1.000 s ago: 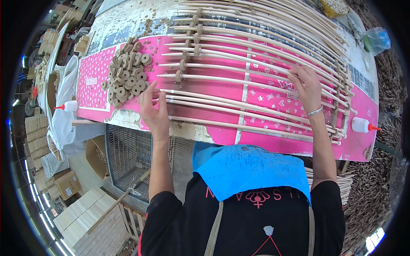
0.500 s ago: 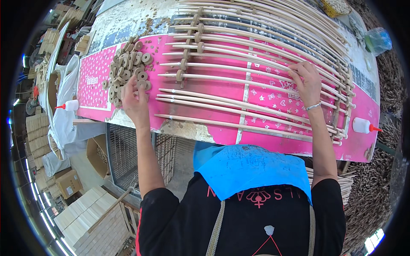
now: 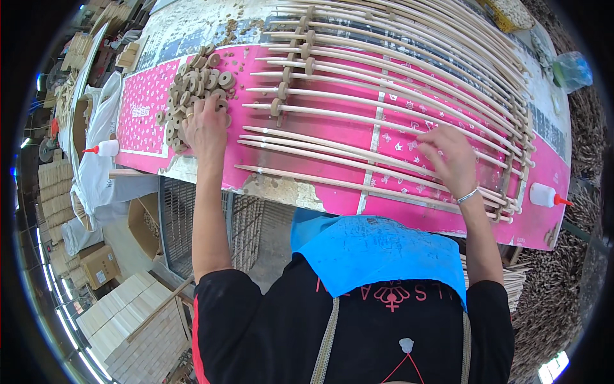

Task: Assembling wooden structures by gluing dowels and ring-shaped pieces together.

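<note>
My left hand (image 3: 206, 133) reaches into a pile of round wooden discs with centre holes (image 3: 185, 99), on the left of the table. Its fingers are bent down together among the discs, and what they grip is hidden. My right hand (image 3: 449, 160) hovers over the right part of the long pointed wooden rods (image 3: 307, 169); its thumb and forefinger are apart with nothing between them. Several rods farther back carry a disc near their left ends, such as the disc (image 3: 275, 107) on a rod behind the loose near ones.
A pink patterned sheet (image 3: 144, 96) covers part of the table. White bottles with red tips stand at the left edge (image 3: 110, 148) and right edge (image 3: 542, 194). Notched wooden strips (image 3: 287, 77) support the rods. A greenish plastic container (image 3: 571, 70) is at the far right.
My left hand has moved farther into the disc pile, its fingers now bent down. My right hand has come off the rod it was touching and shifted slightly nearer to me.
</note>
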### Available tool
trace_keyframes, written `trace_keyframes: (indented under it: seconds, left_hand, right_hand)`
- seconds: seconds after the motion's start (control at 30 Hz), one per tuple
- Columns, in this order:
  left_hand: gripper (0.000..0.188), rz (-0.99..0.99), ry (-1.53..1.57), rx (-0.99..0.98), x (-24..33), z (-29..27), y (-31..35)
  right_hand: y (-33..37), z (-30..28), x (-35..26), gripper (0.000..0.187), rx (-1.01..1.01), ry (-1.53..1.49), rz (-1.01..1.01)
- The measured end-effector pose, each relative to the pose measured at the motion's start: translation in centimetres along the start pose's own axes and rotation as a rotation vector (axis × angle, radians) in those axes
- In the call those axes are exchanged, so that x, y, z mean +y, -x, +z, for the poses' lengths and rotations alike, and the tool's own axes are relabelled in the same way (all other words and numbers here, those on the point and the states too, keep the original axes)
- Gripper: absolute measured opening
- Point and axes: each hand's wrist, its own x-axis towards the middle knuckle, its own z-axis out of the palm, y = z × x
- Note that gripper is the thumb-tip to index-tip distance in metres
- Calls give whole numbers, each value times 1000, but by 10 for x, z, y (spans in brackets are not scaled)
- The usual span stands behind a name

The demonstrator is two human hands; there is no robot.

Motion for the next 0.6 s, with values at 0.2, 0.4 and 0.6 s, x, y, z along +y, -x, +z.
trace_keyframes:
  seconds: [0.2, 0.4, 0.6]
  left_hand:
    - [29, -24, 51, 20, 0, 2, -5]
    - [15, -167, 597, 61, 13, -12, 14]
    - [14, -280, 844, 72, 21, -11, 36]
  right_hand:
    - [16, 16, -2, 15, -94, -19, 17]
    - [18, 11, -10, 16, -249, -171, 147]
    - [23, 14, -21, 16, -92, -54, 1]
